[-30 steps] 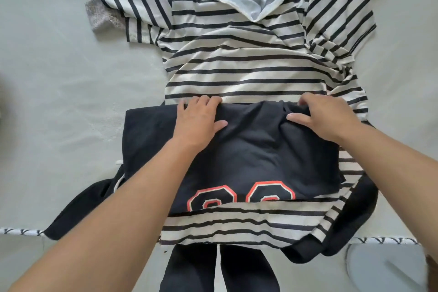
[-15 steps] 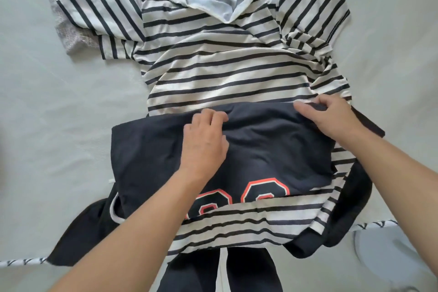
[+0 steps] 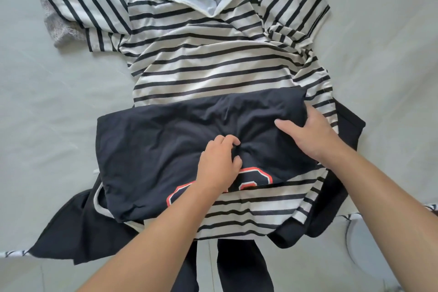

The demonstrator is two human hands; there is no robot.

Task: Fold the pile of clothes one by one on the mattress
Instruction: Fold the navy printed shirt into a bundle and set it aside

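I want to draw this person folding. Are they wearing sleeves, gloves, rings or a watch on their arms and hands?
No. Both forearms are bare as far as the picture shows, with no sleeves in view. The left hand and right hand have no gloves, and no rings or watch show.

Both my forearms reach forward, bare. Left hand [image 3: 219, 163] fingers curled, pinching. Right hand [image 3: 308, 133] palm down, thumb spread, fingertips tucked out of sight.
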